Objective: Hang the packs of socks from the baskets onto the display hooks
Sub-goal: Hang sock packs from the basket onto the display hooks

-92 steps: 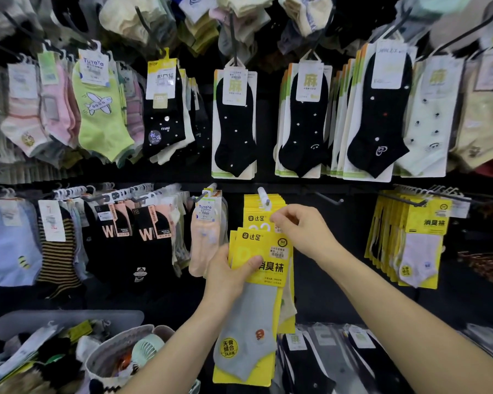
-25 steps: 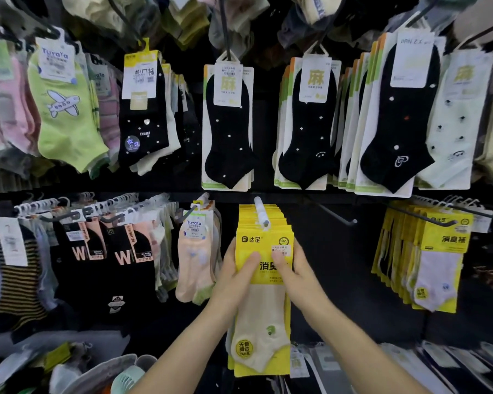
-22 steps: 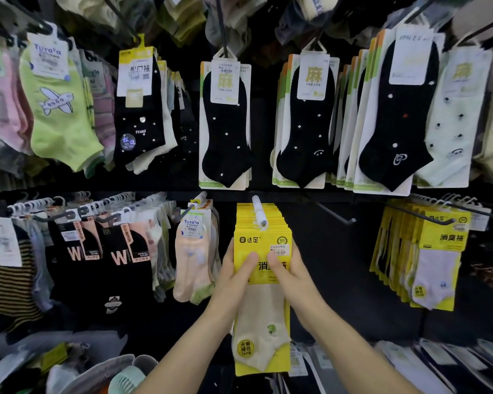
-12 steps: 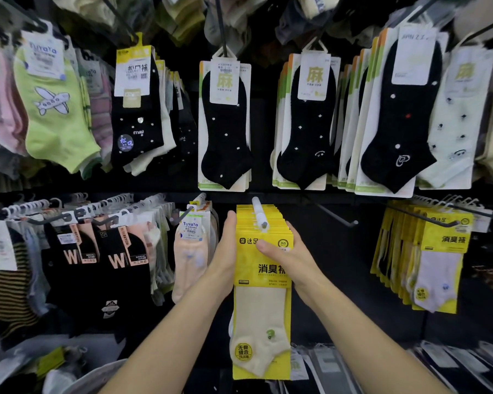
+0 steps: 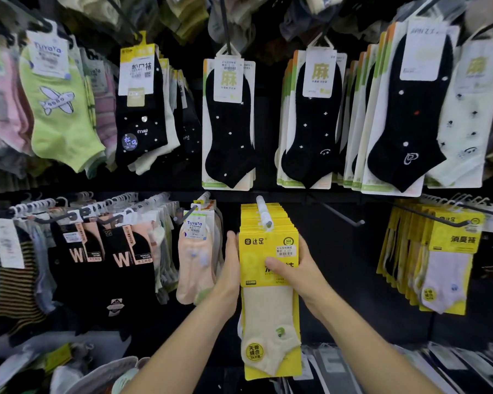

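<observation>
Lower left: rounded rim of a basket point(image 5: 97, 376), contents blurred, with a flat yellow card beside it. Centre: left hand point(image 5: 230, 268), fingers straight, pressed flat against the left edge of the yellow sock packs point(image 5: 269, 280), a stack of glossy rectangular cards on a white-tipped display hook point(image 5: 264, 213); the front pack shows a cream knit ankle sock. Right hand point(image 5: 293, 268) clasps the stack's right edge, thumb across the front card. Far right: another stack of matching yellow packs point(image 5: 444, 260).
</observation>
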`<state>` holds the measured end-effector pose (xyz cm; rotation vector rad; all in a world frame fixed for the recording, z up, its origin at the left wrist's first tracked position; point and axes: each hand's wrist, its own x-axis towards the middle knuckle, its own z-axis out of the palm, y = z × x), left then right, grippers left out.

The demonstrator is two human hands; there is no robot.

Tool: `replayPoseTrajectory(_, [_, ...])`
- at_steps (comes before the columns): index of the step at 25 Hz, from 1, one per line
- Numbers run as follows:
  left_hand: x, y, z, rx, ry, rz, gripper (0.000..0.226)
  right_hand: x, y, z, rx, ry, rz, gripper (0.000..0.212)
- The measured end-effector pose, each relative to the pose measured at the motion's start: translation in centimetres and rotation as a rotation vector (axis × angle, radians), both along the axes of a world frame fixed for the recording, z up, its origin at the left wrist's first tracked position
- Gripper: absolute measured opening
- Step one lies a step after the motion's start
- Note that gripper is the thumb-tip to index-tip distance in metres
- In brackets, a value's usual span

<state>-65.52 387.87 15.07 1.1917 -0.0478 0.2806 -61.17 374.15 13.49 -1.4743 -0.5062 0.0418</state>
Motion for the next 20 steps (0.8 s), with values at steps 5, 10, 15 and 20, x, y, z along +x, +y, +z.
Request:
replayPoseTrajectory(5, [-1.3,-0.4,-4.0,-0.122,0.135,-0.160,0.082,-1.7,0.7,-5.6,-0.043,0.069,-0.002,0.105])
replayPoseTrajectory(10, [-2.9,-0.3,-5.8,-0.052,0.167,0.002,0.068,-3.5,-0.3,-6.2,-0.051,0.107,0.014,0.116])
replayPoseTrajectory(15, [-10.2,0.1,-15.5,0.262,0.257,0.209,0.051,-9.6,-6.3,-15.1,-0.280,0.229,0.086,0.120])
replayPoseTrajectory(20, [-16.7,-3.3,-26.6,0.606,0.368,0.063,0.028,-14.9,-11.0,-24.6,-0.618,0.370,0.155,0.065])
